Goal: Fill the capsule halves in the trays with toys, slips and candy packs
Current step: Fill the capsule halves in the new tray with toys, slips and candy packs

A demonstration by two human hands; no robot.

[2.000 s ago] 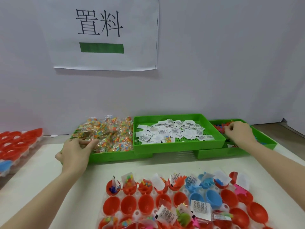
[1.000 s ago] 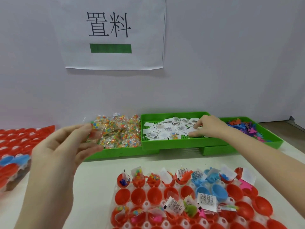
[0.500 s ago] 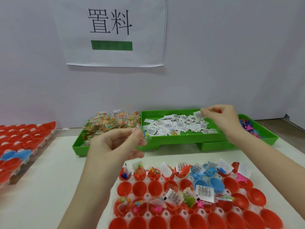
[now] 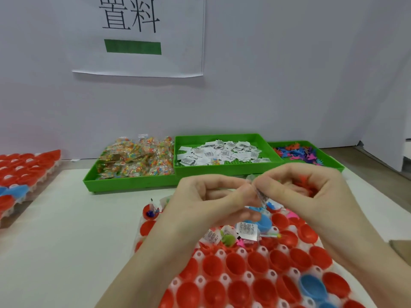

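Red capsule halves, mostly unfilled

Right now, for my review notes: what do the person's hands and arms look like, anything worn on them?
Both the left hand and the right hand are bare: no gloves, and no rings, watch or bands visible. Both forearms are uncovered as far as the frame shows; no sleeve edge is in view. Fingernails look short and unpainted, though the picture is slightly blurred.

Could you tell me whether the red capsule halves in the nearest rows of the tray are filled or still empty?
Empty: the nearest red capsule halves show only bare insides.
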